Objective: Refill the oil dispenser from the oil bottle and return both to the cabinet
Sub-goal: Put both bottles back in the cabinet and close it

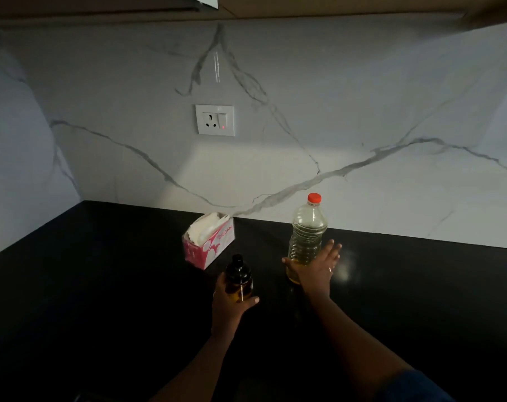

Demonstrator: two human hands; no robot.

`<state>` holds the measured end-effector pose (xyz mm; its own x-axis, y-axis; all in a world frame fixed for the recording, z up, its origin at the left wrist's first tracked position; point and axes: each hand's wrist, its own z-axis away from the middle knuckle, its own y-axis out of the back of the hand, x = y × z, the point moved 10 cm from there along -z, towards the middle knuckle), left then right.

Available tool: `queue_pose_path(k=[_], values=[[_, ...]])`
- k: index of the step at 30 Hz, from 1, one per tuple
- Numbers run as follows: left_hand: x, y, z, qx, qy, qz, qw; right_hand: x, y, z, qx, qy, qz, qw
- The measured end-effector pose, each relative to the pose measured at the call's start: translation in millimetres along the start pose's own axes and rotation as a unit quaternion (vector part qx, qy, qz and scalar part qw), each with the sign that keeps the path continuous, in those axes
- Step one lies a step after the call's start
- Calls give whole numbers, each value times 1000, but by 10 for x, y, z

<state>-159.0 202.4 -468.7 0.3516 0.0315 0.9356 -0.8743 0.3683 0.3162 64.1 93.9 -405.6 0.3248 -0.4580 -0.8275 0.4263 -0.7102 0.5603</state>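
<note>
The oil bottle [307, 236], clear plastic w/ a red cap [314, 198] screwed on, is stood upright on the black countertop [101, 285], right of centre and near the far edge. It is partly filled w/ pale yellow oil. The oil dispenser [239, 280], dark glass w/ a black top, is seen just left of and nearer than the bottle, apart from it; amber oil shows in its lower part. Whether its base rests on the counter can't be told. An opened pink-and-white tissue box [217, 245] w/ white tissues [207, 227] inside is set far-left of the dispenser.

The counter is bounded at the far side by a marble backsplash [362, 97], where 1 socket plate [215, 120] is mounted. Bare counter is seen to the left and right of the 2 containers.

The dispenser is gripped by the left hand [232, 303], fingers wrapped round its body from the near side. The right hand [316, 271] is laid against the bottle's lower part, fingers straight and spread to the right, thumb at the left; a ring [330, 269] is worn. Both forearms are extended from the near edge.
</note>
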Motion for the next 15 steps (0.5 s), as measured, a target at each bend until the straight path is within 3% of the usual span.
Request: queue_pose_path(k=[8, 15], values=[[-57, -81, -285, 16, 49, 28, 998, -7, 31, -432, 20, -9, -36, 999], [-53, -83, -330, 34, 83, -58, 994, 78, 15, -595, 21, -21, -94, 995]])
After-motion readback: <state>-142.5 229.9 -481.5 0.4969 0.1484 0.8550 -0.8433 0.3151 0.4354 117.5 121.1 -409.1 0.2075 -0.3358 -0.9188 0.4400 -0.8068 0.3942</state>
